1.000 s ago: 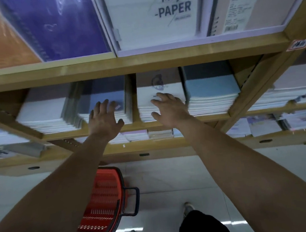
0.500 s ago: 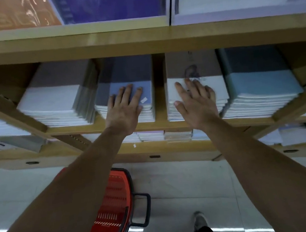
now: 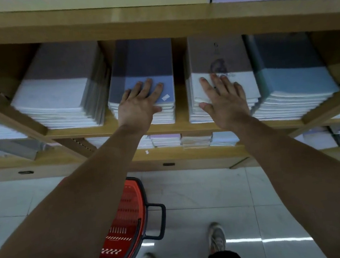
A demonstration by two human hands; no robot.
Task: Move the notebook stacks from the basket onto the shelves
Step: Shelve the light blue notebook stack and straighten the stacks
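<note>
Both hands are laid flat on notebook stacks on a wooden shelf (image 3: 164, 127). The left hand (image 3: 136, 105) is spread, palm down, on the blue-covered stack (image 3: 150, 60), its fingers straight and slightly fanned and its thumb lying along the stack's front edge. The right hand (image 3: 224, 100) is likewise spread on the white-covered stack (image 3: 226, 54), which bears a small dark drawing just beyond the fingertips. Nothing is gripped or pinched by either hand.

The two stacks are seen side by side in the middle of the shelf, with a narrow gap of bare wood between them. They are flanked by a pale stack (image 3: 57, 91) on the left and a light-blue stack (image 3: 290, 75) on the right, the latter touching the white-covered stack. Both arms are stretched forward and up from the bottom corners of the view, forearms bare, wrists nearly straight.

A thick shelf board (image 3: 154, 20) is set above the stacks, and smaller piles (image 3: 187, 141) are ranged on the lower shelf beneath. Behind the hands, on the pale tiled floor (image 3: 212, 191), a red basket (image 3: 124, 222) with a black handle (image 3: 159, 221) is stood just in front of the shelving; its inside is largely hidden by the left forearm. A pair of light shoes (image 3: 217, 236) is seen beside it.
</note>
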